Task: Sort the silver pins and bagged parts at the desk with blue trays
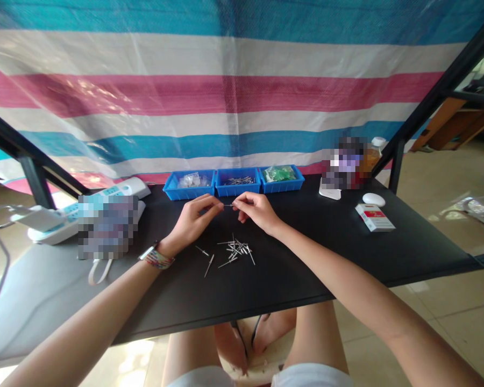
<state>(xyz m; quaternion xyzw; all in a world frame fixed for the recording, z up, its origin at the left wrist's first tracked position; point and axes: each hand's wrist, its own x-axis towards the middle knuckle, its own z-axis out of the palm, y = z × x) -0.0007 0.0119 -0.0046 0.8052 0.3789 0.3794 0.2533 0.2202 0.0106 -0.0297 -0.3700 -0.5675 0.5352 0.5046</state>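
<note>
My left hand (193,219) and my right hand (255,211) meet above the black table (306,258), fingers pinched on the two ends of one thin metal pin (227,205). Below them lies a loose heap of several metal pins (236,250), with two strays (206,259) to its left. A woven bracelet and watch sit on my left wrist.
Three blue bins line the back: one with clear bags (189,184), one with metal pins (237,181), one with green parts (281,177). White power strips (121,191) lie at left, a white mouse (373,199) and a red-white box (374,217) at right. A striped tarp hangs behind.
</note>
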